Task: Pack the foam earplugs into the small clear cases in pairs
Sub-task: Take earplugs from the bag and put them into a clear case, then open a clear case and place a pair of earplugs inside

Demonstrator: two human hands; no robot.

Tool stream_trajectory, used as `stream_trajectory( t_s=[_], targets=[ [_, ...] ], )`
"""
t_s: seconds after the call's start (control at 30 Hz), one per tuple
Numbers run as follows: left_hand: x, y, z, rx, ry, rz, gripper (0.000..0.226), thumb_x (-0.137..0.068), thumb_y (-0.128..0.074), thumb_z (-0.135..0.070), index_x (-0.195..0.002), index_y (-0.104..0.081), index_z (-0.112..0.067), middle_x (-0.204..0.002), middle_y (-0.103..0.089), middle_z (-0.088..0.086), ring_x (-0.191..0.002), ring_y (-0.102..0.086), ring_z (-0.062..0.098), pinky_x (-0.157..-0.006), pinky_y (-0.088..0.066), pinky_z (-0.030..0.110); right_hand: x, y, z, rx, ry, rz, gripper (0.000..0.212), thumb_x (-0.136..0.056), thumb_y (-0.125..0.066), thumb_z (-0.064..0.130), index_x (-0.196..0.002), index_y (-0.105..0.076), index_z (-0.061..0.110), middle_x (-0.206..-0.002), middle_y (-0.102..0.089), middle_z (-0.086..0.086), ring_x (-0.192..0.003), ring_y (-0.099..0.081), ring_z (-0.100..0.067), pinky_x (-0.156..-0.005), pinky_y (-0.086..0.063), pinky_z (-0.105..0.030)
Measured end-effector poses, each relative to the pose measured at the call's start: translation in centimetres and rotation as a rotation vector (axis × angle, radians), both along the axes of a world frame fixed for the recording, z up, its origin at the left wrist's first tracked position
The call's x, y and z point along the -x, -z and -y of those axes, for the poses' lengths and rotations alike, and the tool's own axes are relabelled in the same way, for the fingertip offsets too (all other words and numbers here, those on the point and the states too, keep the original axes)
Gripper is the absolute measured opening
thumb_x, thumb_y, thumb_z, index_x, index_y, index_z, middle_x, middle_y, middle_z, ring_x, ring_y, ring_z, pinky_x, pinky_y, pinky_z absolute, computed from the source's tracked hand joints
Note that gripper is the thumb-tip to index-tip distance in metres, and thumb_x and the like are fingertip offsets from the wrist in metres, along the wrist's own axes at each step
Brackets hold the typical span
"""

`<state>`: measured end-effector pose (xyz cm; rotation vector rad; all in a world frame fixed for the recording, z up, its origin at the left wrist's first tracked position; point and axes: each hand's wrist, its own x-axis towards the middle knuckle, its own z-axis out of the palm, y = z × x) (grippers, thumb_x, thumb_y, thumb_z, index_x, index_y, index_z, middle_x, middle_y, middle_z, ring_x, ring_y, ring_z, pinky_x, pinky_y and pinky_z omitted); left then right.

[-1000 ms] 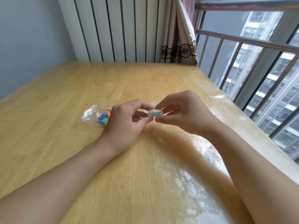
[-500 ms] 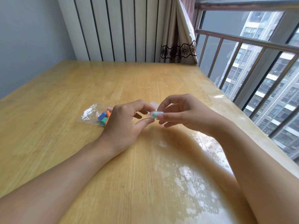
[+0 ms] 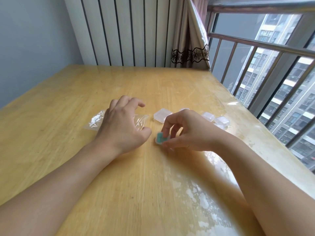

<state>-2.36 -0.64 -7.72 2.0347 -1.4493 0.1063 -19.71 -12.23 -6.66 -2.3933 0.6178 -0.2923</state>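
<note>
Nearest to the camera, two bare forearms reach forward over the wooden table (image 3: 153,193). The right hand (image 3: 185,132) pinches a small clear case (image 3: 161,138) between thumb and fingers, low at the table surface; something teal is visible inside it, but I cannot tell how many earplugs it holds. Just beside it on the left, the left hand (image 3: 122,123) is above the table with fingers loosely curled and spread, and it holds nothing. It partly covers a clear plastic bag (image 3: 97,120) that lies flat on the wood. A little farther, more small clear cases (image 3: 162,114) lie in a loose row behind the right hand. At the far edge hangs a curtain (image 3: 189,40), and a metal railing (image 3: 265,53) is on the right.
</note>
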Motion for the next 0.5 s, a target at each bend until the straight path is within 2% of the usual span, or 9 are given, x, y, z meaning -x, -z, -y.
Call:
stream_trajectory(
  t_s=[0.13,0.2,0.27,0.37,0.43,0.5],
  targets=[
    [-0.1,-0.1,-0.1,-0.136,-0.089,0.045,0.06,-0.07,-0.062,-0.046,-0.124,-0.05,-0.025,-0.107,-0.043,-0.011,-0.114,-0.047,0.019,-0.094,-0.046,0.036,0.2,0.1,0.9,0.159,0.186,0.137,0.017,-0.072,-0.086,0.023,-0.075,-0.069,0.019,-0.07,-0.067,0.013,-0.067,-0.069,-0.012,-0.061,-0.058,-0.031],
    [-0.1,0.0,0.0,-0.135,-0.13,0.062,0.053,-0.075,-0.066,-0.043,-0.121,-0.05,-0.023,-0.105,-0.043,-0.011,-0.111,-0.049,0.019,-0.089,-0.045,0.034,0.6,0.0,1.7,0.163,0.264,0.187,0.017,-0.072,-0.086,0.024,-0.075,-0.069,0.019,-0.066,-0.065,0.018,-0.061,-0.064,-0.009,-0.052,-0.048,-0.018],
    [-0.2,0.2,0.2,-0.132,-0.143,0.069,0.049,-0.076,-0.066,-0.042,-0.119,-0.051,-0.023,-0.104,-0.045,-0.01,-0.11,-0.051,0.019,-0.088,-0.046,0.034,0.8,-0.1,1.9,0.126,0.255,0.138,0.019,-0.072,-0.088,0.026,-0.075,-0.07,0.018,-0.064,-0.064,0.02,-0.054,-0.057,-0.002,-0.049,-0.039,-0.01],
    [-0.3,0.6,0.3,-0.118,-0.114,0.057,0.045,-0.077,-0.066,-0.04,-0.116,-0.052,-0.023,-0.102,-0.047,-0.011,-0.105,-0.053,0.019,-0.086,-0.047,0.035,0.8,-0.2,1.6,0.115,0.197,0.049,0.021,-0.073,-0.088,0.032,-0.075,-0.072,0.018,-0.051,-0.059,0.027,-0.046,-0.051,0.002,-0.046,-0.035,-0.009],
    [-0.3,0.8,0.4,-0.096,-0.094,0.067,0.044,-0.077,-0.066,-0.038,-0.116,-0.054,-0.023,-0.102,-0.049,-0.011,-0.101,-0.054,0.019,-0.085,-0.047,0.035,0.8,-0.3,1.7,0.123,0.216,0.076,0.019,-0.074,-0.086,0.038,-0.073,-0.076,0.021,-0.052,-0.063,0.015,-0.046,-0.052,-0.004,-0.045,-0.034,-0.014],
    [-0.3,0.9,0.5,-0.034,-0.076,0.07,0.041,-0.076,-0.067,-0.036,-0.113,-0.057,-0.023,-0.101,-0.052,-0.01,-0.096,-0.055,0.019,-0.083,-0.047,0.034,1.1,-0.5,2.5,0.153,0.291,0.168,0.01,-0.08,-0.082,0.033,-0.08,-0.079,0.023,-0.063,-0.069,0.009,-0.054,-0.057,-0.004,-0.053,-0.043,-0.017]
  ],
)
